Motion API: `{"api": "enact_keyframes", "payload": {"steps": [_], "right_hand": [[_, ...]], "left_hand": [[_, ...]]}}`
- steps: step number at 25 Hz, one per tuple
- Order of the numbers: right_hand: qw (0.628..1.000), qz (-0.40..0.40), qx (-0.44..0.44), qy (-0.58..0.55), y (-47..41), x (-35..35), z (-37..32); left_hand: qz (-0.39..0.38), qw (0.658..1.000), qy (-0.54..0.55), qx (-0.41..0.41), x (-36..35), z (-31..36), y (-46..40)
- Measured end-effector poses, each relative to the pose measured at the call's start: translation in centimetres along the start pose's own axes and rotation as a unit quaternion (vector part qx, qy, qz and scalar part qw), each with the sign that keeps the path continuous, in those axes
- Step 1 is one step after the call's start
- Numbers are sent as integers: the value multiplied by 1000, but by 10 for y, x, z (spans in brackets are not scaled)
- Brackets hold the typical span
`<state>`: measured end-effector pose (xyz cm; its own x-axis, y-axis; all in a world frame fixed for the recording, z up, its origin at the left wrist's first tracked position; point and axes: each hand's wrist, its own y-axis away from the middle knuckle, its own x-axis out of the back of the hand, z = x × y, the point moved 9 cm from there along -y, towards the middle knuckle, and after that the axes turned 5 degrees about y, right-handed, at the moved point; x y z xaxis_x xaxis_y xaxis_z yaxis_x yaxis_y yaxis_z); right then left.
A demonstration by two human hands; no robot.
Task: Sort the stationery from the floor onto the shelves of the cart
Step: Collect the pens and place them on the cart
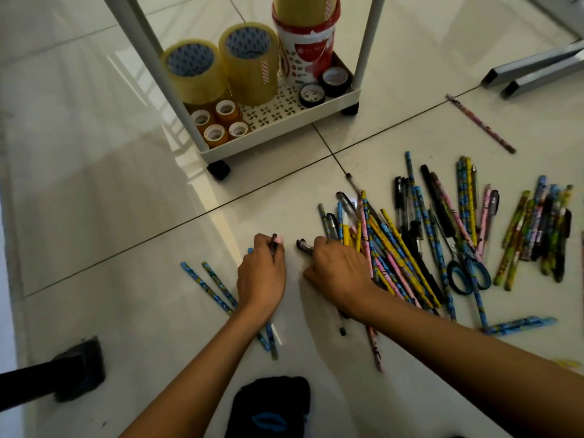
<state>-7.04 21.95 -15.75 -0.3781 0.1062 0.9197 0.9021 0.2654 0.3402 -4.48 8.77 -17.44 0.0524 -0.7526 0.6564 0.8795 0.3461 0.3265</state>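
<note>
Left hand [261, 276]: closed on dark pen [273, 245], over blue pencils [218, 294]; right hand [339, 273]: gripping black pen [304, 246], touching pencil pile [401, 257]

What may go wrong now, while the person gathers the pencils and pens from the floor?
The scissors lie half buried among the pencil pile, so the right hand might grab them unawares. The lone pink pencil lies far from the pile and may be forgotten. The left hand already holds pencils; more could slip out.
</note>
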Motion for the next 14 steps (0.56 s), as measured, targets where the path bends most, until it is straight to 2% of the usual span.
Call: {"api": "enact_keyframes", "payload": {"steps": [3,6,9,10,12,13,14], "right_hand": [[1000,-3,0,-11,2,-3,2],[992,-7,-14,-125,3,4,18],[967,-20,-52,-247,6,11,44],[949,-22,-72,-306,9,11,53],[889,-2,-133,-438,17,14,75],[862,13,-166,-479,21,15,88],[849,29,-188,-492,25,17,100]], "left_hand": [[11,998,61,-1,-2,5,-4],[3,998,66,-4,-9,22,-10],[-14,998,60,-33,-29,43,-15],[-21,997,56,-49,-38,49,-17],[-32,996,22,-76,-54,62,-18],[-33,996,-1,-83,-60,67,-18],[-32,995,-21,-88,-64,70,-18]]}}
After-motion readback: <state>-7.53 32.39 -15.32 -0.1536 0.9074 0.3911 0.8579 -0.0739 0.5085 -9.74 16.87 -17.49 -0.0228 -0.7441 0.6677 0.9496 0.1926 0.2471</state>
